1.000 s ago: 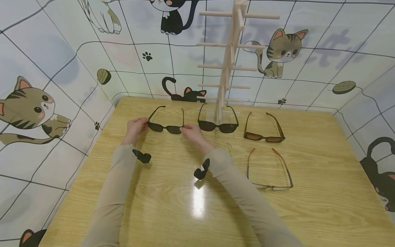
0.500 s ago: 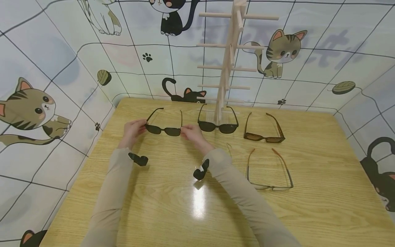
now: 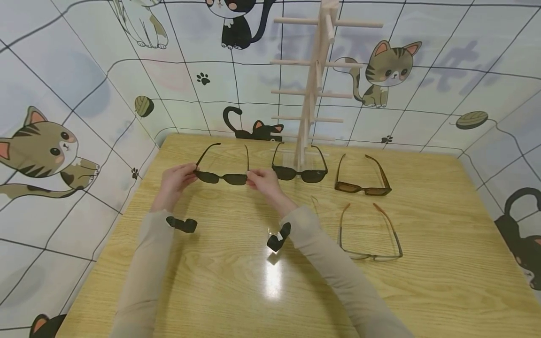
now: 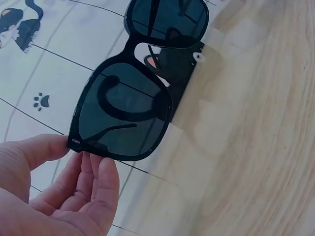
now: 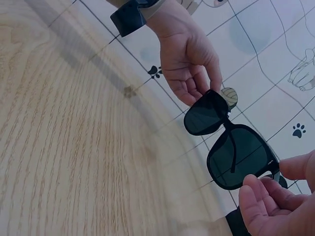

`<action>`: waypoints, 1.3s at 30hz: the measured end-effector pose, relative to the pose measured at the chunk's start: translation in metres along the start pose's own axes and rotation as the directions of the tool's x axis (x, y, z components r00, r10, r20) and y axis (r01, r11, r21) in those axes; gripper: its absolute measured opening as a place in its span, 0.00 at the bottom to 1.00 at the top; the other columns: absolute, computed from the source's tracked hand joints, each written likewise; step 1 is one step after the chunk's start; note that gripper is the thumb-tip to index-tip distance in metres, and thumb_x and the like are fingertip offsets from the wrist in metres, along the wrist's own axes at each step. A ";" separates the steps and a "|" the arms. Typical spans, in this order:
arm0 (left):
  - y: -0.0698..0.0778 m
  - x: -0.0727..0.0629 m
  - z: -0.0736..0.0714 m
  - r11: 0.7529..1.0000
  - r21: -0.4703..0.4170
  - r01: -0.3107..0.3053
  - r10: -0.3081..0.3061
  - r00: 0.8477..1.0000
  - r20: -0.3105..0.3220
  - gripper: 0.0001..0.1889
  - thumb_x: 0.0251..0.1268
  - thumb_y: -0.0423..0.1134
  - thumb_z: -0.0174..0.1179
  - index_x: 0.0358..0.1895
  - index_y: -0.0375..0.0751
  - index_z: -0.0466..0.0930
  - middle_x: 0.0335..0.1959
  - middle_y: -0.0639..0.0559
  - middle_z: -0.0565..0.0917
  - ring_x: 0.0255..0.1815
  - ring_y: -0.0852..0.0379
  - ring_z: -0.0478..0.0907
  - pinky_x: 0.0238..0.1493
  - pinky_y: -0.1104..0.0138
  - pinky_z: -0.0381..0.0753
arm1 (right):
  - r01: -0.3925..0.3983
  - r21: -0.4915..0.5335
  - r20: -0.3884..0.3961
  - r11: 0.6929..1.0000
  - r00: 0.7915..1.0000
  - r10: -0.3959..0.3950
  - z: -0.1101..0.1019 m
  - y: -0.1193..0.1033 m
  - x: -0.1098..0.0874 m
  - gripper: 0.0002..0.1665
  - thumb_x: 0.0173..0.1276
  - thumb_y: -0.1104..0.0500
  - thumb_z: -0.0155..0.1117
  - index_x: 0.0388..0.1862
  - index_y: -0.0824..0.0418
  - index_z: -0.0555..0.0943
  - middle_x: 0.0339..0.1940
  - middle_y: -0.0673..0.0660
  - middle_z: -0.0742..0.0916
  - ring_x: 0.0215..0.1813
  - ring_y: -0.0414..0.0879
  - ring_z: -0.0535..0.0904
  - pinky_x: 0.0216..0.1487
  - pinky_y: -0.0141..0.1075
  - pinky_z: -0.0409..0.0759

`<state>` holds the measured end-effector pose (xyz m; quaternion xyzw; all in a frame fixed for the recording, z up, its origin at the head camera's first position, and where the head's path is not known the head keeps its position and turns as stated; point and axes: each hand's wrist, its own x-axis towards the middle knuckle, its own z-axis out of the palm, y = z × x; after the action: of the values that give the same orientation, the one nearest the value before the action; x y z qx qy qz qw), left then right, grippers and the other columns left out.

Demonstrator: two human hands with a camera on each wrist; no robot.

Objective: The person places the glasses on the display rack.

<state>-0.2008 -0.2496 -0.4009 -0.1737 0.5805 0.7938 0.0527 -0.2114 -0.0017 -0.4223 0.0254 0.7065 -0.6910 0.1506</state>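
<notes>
Between the fingers of the left hand [image 3: 174, 183] and right hand [image 3: 267, 184], black sunglasses [image 3: 221, 177] are pinched at both outer corners, unfolded. If either pinch slips, they could tip onto the counter [image 3: 220, 281]. Just right of the right fingers, a second dark pair [image 3: 298, 173] might get knocked; the wooden stand [image 3: 310, 105] rises beyond, an obstacle. Farther right lie brown sunglasses [image 3: 362, 189] and clear glasses [image 3: 372, 257].

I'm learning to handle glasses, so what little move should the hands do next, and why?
Maybe set the held sunglasses gently on the table, because the left hand and right hand pinch their front corners, and the brown sunglasses rest there unfolded too.
</notes>
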 end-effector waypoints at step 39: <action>0.007 -0.043 0.021 0.993 -0.117 -0.011 0.037 0.974 0.223 0.11 0.65 0.26 0.55 0.31 0.40 0.86 0.30 0.50 0.86 0.30 0.59 0.83 0.37 0.71 0.83 | 0.194 0.124 0.067 0.973 0.977 -0.203 -0.045 -0.028 -0.070 0.17 0.70 0.67 0.55 0.52 0.78 0.73 0.39 0.64 0.82 0.32 0.39 0.81 0.45 0.35 0.82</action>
<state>-0.1675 -0.2270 -0.3744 -0.0786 0.5259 0.8411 0.0983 -0.1597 0.0536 -0.3781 -0.0640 0.6573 -0.7432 0.1070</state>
